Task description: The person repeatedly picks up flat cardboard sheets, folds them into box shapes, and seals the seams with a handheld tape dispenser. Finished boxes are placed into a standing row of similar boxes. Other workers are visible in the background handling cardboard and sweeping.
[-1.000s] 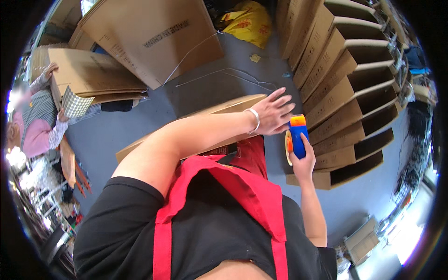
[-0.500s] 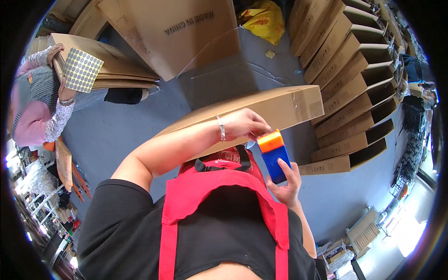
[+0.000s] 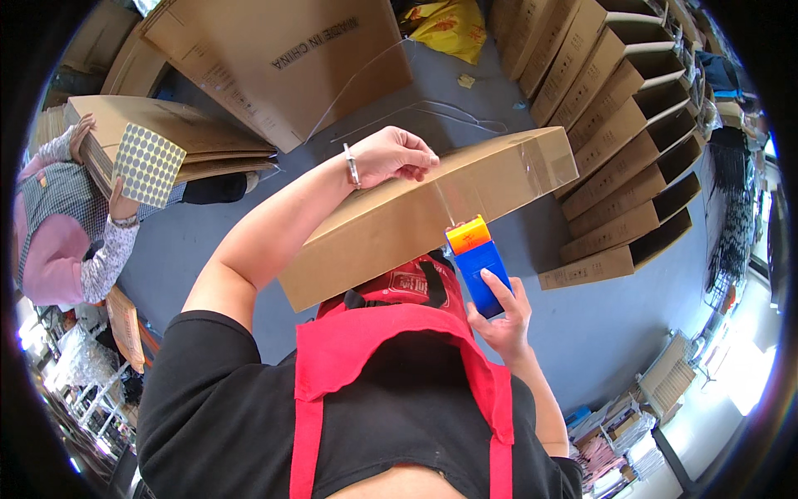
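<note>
My right hand (image 3: pixel 505 320) grips a blue tape dispenser (image 3: pixel 478 270) with an orange head, its head pointing up toward the carton. My left hand (image 3: pixel 399 158), with a bracelet at the wrist, is raised over the top of the carton, thumb and fingers pinched together. A faint strip of clear tape (image 3: pixel 446 204) runs between those fingertips and the dispenser's head, across the carton's side. The long, flat cardboard carton (image 3: pixel 366 255) lies crosswise before me. Clear tape shows at its right end. My left forearm hides part of the carton's left side.
At the left a co-worker's hand (image 3: pixel 123 204) holds a yellow sheet of grey round stickers (image 3: pixel 148 166) by stacked flat cardboard (image 3: pixel 191 125). A large carton (image 3: pixel 283 66) and a yellow bag (image 3: pixel 449 29) stand ahead. Open cartons (image 3: pixel 611 183) line the right. White strapping (image 3: pixel 449 112) lies on the floor.
My left hand has moved up and left, away from the dispenser, drawing out a tape strip. The dispenser has shifted slightly left, and the view has turned a little.
</note>
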Action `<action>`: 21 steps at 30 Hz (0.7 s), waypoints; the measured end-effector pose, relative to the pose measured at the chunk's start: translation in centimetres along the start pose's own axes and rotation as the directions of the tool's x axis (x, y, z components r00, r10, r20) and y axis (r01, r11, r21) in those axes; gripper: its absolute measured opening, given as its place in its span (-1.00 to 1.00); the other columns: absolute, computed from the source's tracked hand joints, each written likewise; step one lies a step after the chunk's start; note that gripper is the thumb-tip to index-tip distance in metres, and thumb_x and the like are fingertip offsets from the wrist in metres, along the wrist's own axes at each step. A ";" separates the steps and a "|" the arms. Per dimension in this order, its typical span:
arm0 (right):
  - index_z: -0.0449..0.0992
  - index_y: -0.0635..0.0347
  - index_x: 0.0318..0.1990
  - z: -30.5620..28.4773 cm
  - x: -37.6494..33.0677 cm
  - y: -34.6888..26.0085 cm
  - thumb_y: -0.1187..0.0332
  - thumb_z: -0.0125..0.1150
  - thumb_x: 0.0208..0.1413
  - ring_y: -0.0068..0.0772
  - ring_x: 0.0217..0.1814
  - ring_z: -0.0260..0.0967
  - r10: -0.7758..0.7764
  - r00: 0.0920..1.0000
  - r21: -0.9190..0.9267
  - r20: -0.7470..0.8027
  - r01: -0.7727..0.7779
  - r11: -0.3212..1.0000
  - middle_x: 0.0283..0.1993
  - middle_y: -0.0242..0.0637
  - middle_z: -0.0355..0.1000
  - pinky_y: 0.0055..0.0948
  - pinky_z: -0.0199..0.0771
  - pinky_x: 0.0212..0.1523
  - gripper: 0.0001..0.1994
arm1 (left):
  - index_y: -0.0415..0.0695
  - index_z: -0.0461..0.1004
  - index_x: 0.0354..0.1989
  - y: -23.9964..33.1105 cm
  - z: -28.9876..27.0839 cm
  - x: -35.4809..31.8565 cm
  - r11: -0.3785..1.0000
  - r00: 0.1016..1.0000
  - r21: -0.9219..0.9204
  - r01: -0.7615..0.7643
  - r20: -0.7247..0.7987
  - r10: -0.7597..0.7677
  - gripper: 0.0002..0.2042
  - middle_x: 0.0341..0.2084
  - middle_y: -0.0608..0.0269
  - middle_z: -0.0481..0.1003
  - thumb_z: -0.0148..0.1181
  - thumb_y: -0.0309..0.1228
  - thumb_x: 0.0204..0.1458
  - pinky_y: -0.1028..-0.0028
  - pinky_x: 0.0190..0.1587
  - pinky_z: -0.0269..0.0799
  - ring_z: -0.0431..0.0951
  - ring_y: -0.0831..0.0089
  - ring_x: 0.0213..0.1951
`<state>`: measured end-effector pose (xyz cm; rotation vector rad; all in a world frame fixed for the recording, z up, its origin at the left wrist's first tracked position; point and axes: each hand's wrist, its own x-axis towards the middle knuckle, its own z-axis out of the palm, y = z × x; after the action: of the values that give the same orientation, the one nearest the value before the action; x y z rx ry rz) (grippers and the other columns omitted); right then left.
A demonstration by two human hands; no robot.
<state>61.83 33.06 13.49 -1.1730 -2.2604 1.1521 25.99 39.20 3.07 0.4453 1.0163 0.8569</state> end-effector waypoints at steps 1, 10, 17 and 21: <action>0.59 -0.09 0.25 0.3 0.3 -0.2 0.45 0.53 -0.10 -0.17 -0.15 0.53 0.025 1.000 -0.017 0.005 -0.025 1.000 -0.08 -0.08 0.49 -0.28 0.67 -0.13 -0.36 | -0.25 0.71 -0.24 -0.7 -0.2 1.2 0.973 0.993 0.228 -0.025 -0.108 0.051 -0.76 -0.46 0.30 0.62 0.48 -0.29 0.14 0.48 -0.22 0.60 0.61 0.49 -0.43; 0.61 -0.16 0.24 4.4 -1.1 4.2 0.49 0.54 -0.17 -0.10 -0.16 0.54 0.116 0.992 0.000 -0.058 -0.116 0.993 -0.11 -0.13 0.47 -0.24 0.66 -0.13 -0.32 | 0.11 -0.15 0.64 -8.6 -1.7 7.1 0.702 0.965 0.672 0.234 -0.249 -0.083 0.10 0.51 -0.39 -0.01 0.09 0.50 0.07 -0.03 0.54 -0.03 -0.02 -0.21 0.55; 0.58 -0.06 0.25 4.1 -1.8 4.9 0.51 0.51 -0.15 -0.13 -0.20 0.50 0.028 0.997 -0.005 -0.068 -0.029 1.000 -0.16 -0.12 0.45 -0.26 0.60 -0.18 -0.33 | 0.17 0.21 0.54 -6.1 -0.2 5.9 0.168 0.888 0.872 0.459 -0.445 -0.118 -0.19 0.55 -0.15 0.04 0.09 0.32 0.19 -0.21 0.53 -0.12 0.05 -0.15 0.53; 0.58 -0.07 0.26 2.7 -2.0 5.4 0.50 0.49 -0.14 -0.11 -0.22 0.49 -0.016 0.999 -0.024 -0.032 0.015 1.000 -0.17 -0.12 0.43 -0.26 0.59 -0.17 -0.33 | -0.16 0.23 0.49 -7.4 -2.8 0.2 0.524 0.857 0.850 0.050 -0.306 0.414 -0.17 0.45 -0.20 0.20 0.30 0.03 0.12 -0.17 0.48 0.04 0.16 -0.04 0.49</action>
<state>64.17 31.85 7.73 -1.1724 -2.2616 1.0961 26.67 34.72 -3.47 1.2467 1.8928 0.6137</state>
